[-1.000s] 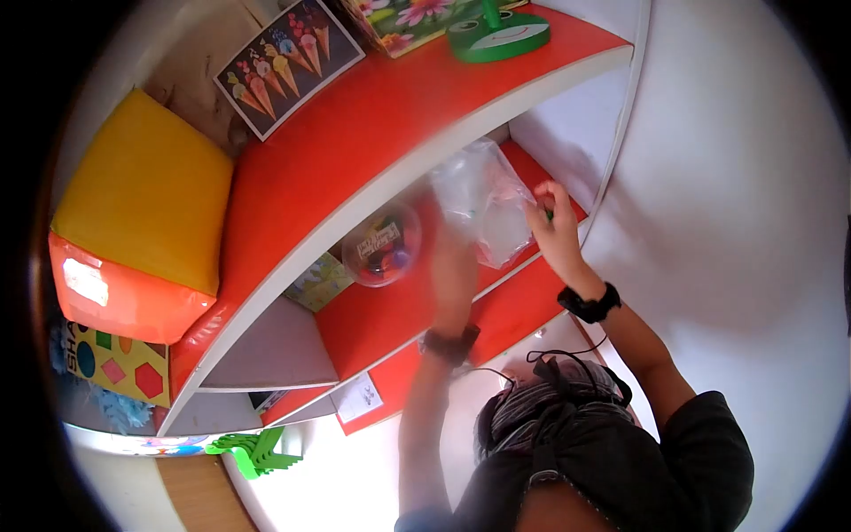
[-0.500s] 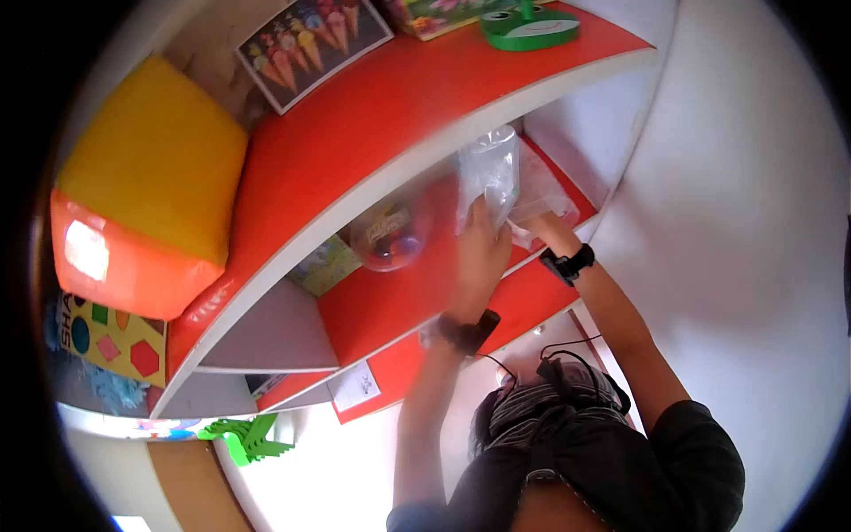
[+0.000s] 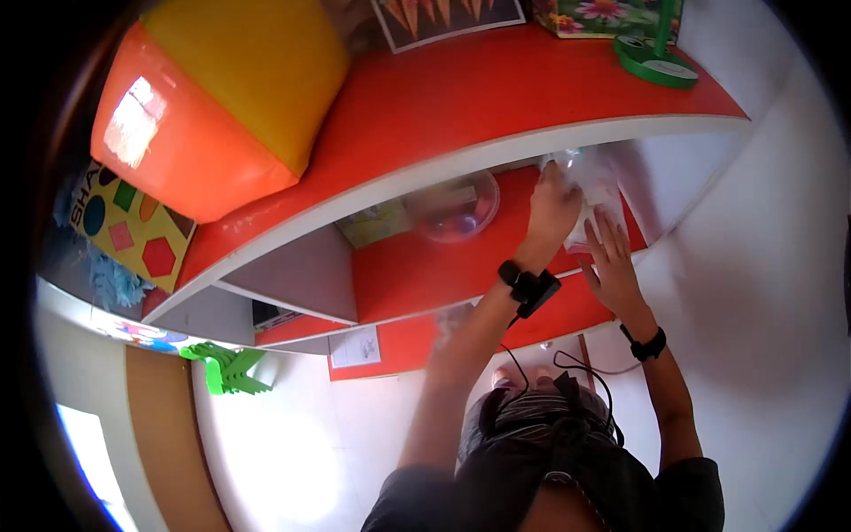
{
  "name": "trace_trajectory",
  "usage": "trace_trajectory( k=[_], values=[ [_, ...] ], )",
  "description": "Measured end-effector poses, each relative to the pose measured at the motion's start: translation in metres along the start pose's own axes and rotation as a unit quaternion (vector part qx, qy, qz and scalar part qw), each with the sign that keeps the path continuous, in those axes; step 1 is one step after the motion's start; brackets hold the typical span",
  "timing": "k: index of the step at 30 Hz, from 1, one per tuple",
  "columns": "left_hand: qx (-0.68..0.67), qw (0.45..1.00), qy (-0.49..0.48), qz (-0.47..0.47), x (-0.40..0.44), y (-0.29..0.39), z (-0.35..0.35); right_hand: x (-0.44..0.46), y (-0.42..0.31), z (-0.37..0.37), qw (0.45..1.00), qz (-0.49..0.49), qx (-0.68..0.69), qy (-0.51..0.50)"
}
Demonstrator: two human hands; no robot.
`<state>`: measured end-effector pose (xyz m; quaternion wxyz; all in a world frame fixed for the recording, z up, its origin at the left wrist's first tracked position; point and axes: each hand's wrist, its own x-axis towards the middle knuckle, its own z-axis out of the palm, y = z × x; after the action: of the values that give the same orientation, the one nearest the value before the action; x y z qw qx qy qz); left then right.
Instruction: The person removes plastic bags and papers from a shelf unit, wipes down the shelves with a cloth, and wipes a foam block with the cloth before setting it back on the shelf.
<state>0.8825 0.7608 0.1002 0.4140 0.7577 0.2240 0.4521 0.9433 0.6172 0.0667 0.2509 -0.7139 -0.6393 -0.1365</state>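
Observation:
Inside the red-and-white shelf, my left hand (image 3: 554, 215) has its fingers closed on a clear plastic bag (image 3: 574, 161), mostly hidden behind the hand and the shelf edge. My right hand (image 3: 614, 266) lies open, fingers stretched out, against a second clear plastic bag (image 3: 599, 188) with pale contents I cannot make out. That second bag rests on the red shelf board (image 3: 399, 275) near the right wall of the compartment. A round clear plastic container (image 3: 456, 208) with small colourful things in it sits left of my left hand.
The shelf's white front edge (image 3: 461, 168) overhangs my hands. On top stand a large yellow-and-orange cube (image 3: 208, 133), an ice-cream picture (image 3: 448, 13) and a green frog-faced base (image 3: 656, 64). Green stacked chairs (image 3: 229, 368) are on the floor at the left. Cables hang by my left wrist.
The view has shifted, so the shelf appears lower and further right. My left hand has gone deeper with the clear bag. My right hand has spread its fingers over the other bag.

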Motion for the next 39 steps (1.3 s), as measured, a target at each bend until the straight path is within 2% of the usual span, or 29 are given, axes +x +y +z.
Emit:
trace_trajectory(
  k=[1, 2, 3, 4, 5, 7, 9, 10, 11, 14, 15, 16, 18, 21, 24, 26, 30, 32, 34, 36, 37, 39],
  values=[
    [0.052, 0.998, -0.01, 0.017, 0.001, 0.002, 0.001, -0.005, 0.004, 0.0, 0.999, -0.012, -0.029, -0.023],
    [0.051, 0.999, -0.008, 0.014, 0.0, 0.005, 0.002, -0.011, 0.008, 0.0, 0.997, -0.024, -0.057, -0.047],
    [0.049, 0.999, -0.008, 0.012, -0.001, 0.007, 0.004, -0.013, 0.016, 0.009, 0.993, -0.036, -0.109, -0.013],
    [0.047, 0.999, -0.01, 0.012, -0.002, 0.007, 0.006, -0.016, 0.029, 0.017, 0.995, -0.028, -0.094, 0.01],
    [0.094, 0.992, -0.032, 0.079, -0.006, 0.004, 0.007, -0.017, 0.043, 0.022, 0.996, -0.019, -0.081, 0.034],
    [0.151, 0.975, -0.106, 0.127, -0.016, 0.013, 0.009, -0.004, 0.05, 0.018, 0.994, -0.005, -0.041, 0.102],
    [0.237, 0.943, -0.17, 0.162, -0.028, 0.012, 0.017, -0.007, 0.075, 0.027, 0.997, -0.02, -0.055, 0.046],
    [0.253, 0.938, -0.18, 0.153, -0.036, 0.006, 0.022, -0.005, 0.077, 0.025, 0.997, -0.027, -0.063, 0.018],
    [0.268, 0.933, -0.19, 0.148, -0.043, 0.0, 0.027, -0.006, 0.074, 0.024, 0.993, 0.062, -0.053, -0.08],
    [0.371, 0.895, -0.219, 0.116, -0.052, -0.014, 0.036, -0.035, 0.084, 0.057, 0.988, 0.102, 0.113, 0.004],
    [0.414, 0.877, -0.225, 0.096, -0.054, -0.019, 0.039, -0.043, 0.079, 0.057, 0.992, 0.068, 0.096, 0.041],
    [0.42, 0.875, -0.218, 0.103, -0.056, -0.03, 0.044, -0.051, 0.07, 0.055, 0.993, 0.033, 0.079, 0.075],
    [0.432, 0.872, -0.203, 0.112, -0.056, -0.054, 0.054, -0.066, 0.061, 0.041, 0.996, -0.056, 0.023, 0.06],
    [0.432, 0.877, -0.177, 0.115, -0.052, -0.068, 0.066, -0.073, 0.061, 0.04, 0.995, 0.0, 0.053, 0.09],
    [0.428, 0.874, -0.217, 0.077, -0.05, -0.06, 0.064, -0.029, 0.055, 0.017, 0.993, 0.035, -0.01, 0.117],
    [0.356, 0.903, -0.211, 0.117, -0.059, -0.062, 0.052, -0.01, 0.062, 0.017, 0.996, 0.047, -0.045, 0.068],
    [0.257, 0.924, -0.179, 0.218, -0.077, -0.026, -0.01, -0.011, 0.088, 0.07, 0.996, 0.073, -0.033, 0.04],
    [0.275, 0.918, -0.169, 0.232, -0.113, -0.032, -0.042, -0.011, 0.095, 0.066, 0.996, 0.069, -0.05, 0.034],
    [0.244, 0.926, -0.238, 0.159, -0.163, -0.066, -0.071, -0.013, 0.092, 0.065, 0.997, 0.058, -0.057, 0.016],
    [0.419, 0.83, -0.368, 0.032, -0.233, -0.118, -0.094, -0.012, 0.07, 0.038, 0.996, 0.059, 0.001, 0.065],
    [0.546, 0.74, -0.387, 0.069, -0.259, -0.128, -0.1, -0.012, 0.062, 0.024, 0.994, 0.056, 0.03, 0.085],
    [0.534, 0.723, -0.436, -0.052, -0.326, -0.174, -0.126, -0.02, 0.051, 0.012, 0.988, 0.024, 0.059, 0.141]
  ],
)
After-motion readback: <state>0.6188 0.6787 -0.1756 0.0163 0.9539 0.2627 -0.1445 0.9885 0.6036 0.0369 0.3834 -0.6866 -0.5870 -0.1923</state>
